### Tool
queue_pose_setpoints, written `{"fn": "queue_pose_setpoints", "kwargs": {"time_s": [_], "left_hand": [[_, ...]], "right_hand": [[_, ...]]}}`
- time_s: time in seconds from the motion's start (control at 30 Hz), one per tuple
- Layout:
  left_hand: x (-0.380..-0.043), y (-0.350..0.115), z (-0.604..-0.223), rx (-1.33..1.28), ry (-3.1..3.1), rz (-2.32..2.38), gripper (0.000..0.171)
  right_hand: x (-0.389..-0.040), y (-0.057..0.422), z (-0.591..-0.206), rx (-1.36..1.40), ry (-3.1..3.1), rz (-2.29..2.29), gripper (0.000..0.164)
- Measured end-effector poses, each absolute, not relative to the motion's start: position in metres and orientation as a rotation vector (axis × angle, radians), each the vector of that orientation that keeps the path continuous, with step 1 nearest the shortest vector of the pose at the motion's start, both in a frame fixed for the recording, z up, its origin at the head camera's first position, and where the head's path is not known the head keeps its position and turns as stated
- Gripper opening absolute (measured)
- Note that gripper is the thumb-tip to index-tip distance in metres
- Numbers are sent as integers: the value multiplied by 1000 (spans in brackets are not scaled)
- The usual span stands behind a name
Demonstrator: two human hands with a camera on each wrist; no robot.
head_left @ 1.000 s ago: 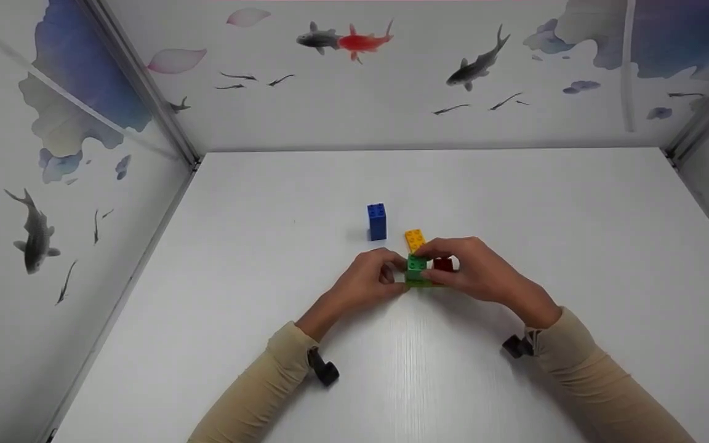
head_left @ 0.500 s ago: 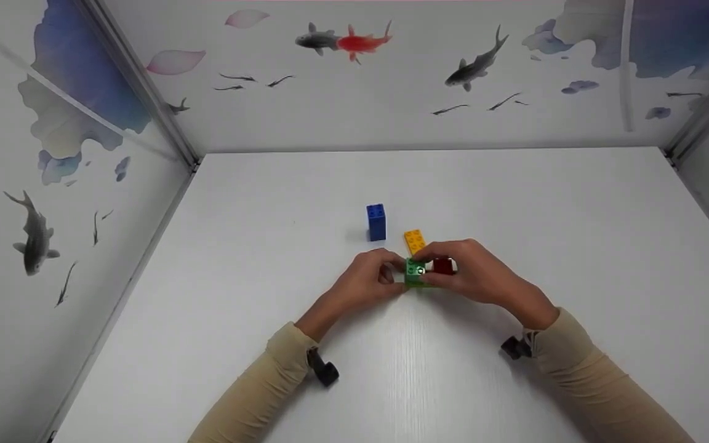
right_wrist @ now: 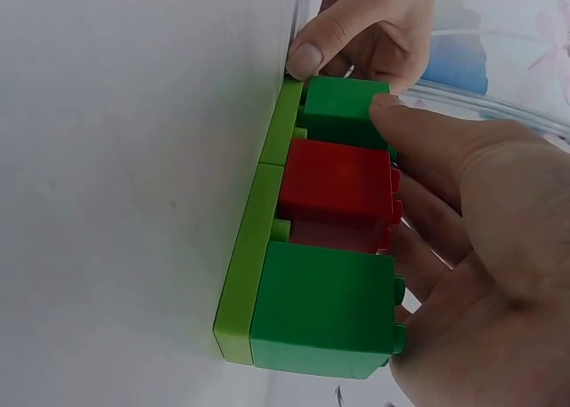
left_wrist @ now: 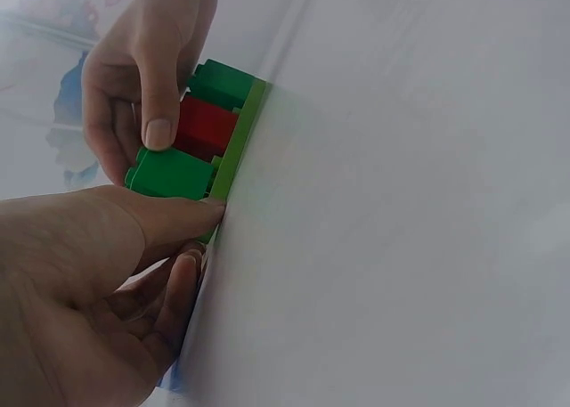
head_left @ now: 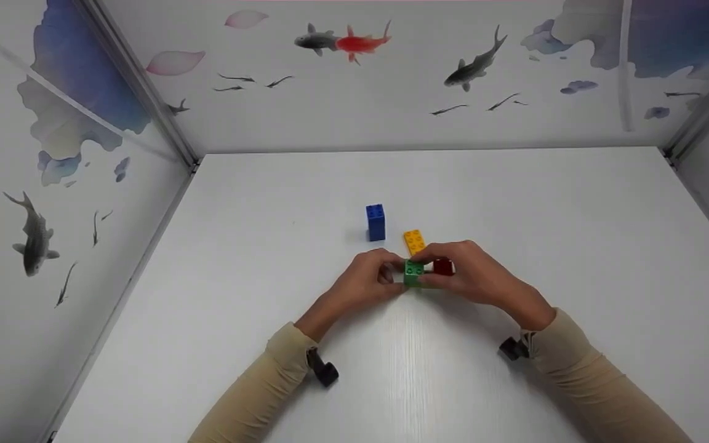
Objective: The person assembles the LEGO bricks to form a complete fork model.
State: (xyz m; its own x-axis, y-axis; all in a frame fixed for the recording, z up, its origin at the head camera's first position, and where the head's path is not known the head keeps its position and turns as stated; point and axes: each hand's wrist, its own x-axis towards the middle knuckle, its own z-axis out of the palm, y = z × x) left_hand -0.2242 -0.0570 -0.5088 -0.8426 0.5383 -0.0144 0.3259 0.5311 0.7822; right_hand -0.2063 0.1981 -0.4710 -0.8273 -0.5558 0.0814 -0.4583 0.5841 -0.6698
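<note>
A row of toy building bricks stands on light green flat bricks [right_wrist: 240,282] laid end to end on the table. A red brick [right_wrist: 329,189] sits between a green brick [right_wrist: 321,300] at the right end and another green brick [head_left: 414,274] at the left end. My right hand [head_left: 474,274] pinches that left-end brick between thumb and fingers, its palm arched over the row. My left hand [head_left: 364,280] grips the left end of the light green base, thumb on the near side. In the left wrist view, a small gap shows between the left-end green brick [left_wrist: 169,174] and the base.
Behind the hands a yellow flat brick [head_left: 414,242] lies on the white table [head_left: 268,203]. A tall blue brick stack [head_left: 376,223] stands upright farther back and to the left. White walls with painted fish [head_left: 364,43] border the table at the back and sides.
The left-end green brick has moved down and slightly left in my right hand's pinch, toward the base. My left hand has stayed in place.
</note>
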Motion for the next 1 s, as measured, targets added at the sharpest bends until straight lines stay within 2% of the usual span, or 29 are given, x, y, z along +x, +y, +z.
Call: {"fn": "queue_pose_setpoints", "kwargs": {"time_s": [1.0], "left_hand": [[-227, -59, -513, 759, 2519, 1199, 37]], "right_hand": [[-206, 196, -474, -845, 2683, -1058, 27]]}}
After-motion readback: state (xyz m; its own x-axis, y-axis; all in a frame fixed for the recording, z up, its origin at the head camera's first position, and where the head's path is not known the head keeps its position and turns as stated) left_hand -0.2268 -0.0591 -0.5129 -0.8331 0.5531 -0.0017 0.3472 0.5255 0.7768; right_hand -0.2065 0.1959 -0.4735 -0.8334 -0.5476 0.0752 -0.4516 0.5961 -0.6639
